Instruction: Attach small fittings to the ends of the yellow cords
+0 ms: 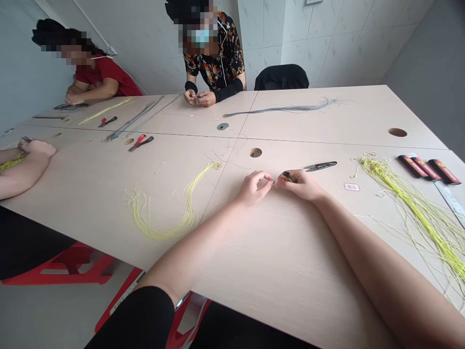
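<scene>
My left hand (254,188) is closed in a pinch above the table, thumb and forefinger together. What lies between those fingertips is too small to make out. Close beside it, my right hand (304,185) is wrapped round a small black and yellow tool (289,177), whose kind I cannot tell. A tiny pale thread end shows at the right fingertips. Just beyond the right hand lies a pair of black thread snips (321,166). To the left of my hands a bundle of yellow cords (191,201) curves across the table.
At right are a larger yellow cord bundle (410,194), several black-and-red boxes (443,171), a steel ruler (450,196) and a small label (351,187). Red-handled pliers (140,142) and grey cords (279,109) lie farther off. Co-workers sit around the table (254,271), which has round holes.
</scene>
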Demonstrator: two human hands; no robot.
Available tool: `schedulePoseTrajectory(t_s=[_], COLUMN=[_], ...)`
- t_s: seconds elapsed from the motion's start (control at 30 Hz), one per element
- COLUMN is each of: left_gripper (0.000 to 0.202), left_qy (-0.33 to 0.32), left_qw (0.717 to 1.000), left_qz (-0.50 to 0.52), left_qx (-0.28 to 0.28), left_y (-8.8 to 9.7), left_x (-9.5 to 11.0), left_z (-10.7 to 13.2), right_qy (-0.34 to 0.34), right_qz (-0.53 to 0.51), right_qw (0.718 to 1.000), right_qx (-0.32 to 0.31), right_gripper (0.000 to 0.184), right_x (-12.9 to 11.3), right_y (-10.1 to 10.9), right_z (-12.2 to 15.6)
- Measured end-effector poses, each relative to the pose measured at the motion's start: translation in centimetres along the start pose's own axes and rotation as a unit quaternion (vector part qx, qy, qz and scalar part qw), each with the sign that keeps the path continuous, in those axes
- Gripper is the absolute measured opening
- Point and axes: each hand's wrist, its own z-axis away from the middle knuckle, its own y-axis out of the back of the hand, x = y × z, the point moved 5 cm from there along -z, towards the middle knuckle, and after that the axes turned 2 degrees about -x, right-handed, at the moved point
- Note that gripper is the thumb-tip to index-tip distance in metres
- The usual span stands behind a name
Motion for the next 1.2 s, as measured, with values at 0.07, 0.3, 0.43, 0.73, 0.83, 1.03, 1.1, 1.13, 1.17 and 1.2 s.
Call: schedulePoseTrajectory(t_s=[0.07,0.3,0.43,0.73,0.83,1.03,1.1,1.13,1.17,1.2], left_gripper=[0.008,0.009,0.011,0.01,0.01,0.01,0.009,0.009,0.009,0.009], left_qy=[-0.008,-0.027,-0.045,-0.065,-0.057,-0.059,-0.058,-0.059,-0.06,-0.061], left_qw=[1.0,0.999,0.998,0.996,0.997,0.997,0.997,0.997,0.997,0.997], left_qz=[0.001,-0.014,-0.021,-0.022,-0.027,-0.021,-0.023,-0.024,-0.024,-0.024], left_qx=[-0.002,-0.024,-0.043,-0.051,-0.052,-0.052,-0.052,-0.052,-0.051,-0.051], left_y=[0.0,0.0,-0.1,-0.2,-0.2,-0.2,-0.3,-0.3,-0.3,-0.2], left_x=[0.1,0.9,1.2,1.4,1.4,1.4,1.3,1.3,1.3,1.3], left_z=[0.0,0.0,0.1,0.1,0.1,0.2,0.2,0.2,0.2,0.2], right_qy=[-0.002,-0.008,-0.015,-0.017,-0.015,-0.016,-0.018,-0.018,-0.019,-0.02], right_qz=[0.001,0.001,-0.001,0.006,0.006,0.006,0.006,0.006,0.007,0.008], right_qw=[1.0,1.0,1.0,1.0,1.0,1.0,1.0,1.0,1.0,1.0], right_qx=[0.001,0.006,0.005,0.003,0.001,-0.001,0.001,0.001,0.002,0.003], right_gripper=[0.023,0.021,0.021,0.02,0.019,0.02,0.02,0.02,0.02,0.02], right_x=[0.1,0.0,0.0,0.2,0.1,0.2,0.2,0.2,0.2,0.2], right_y=[0.0,0.0,0.0,0.1,0.0,0.0,0.0,0.0,0.0,0.0], right_z=[0.0,0.0,0.0,0.0,0.0,0.0,0.0,0.0,0.0,0.0])
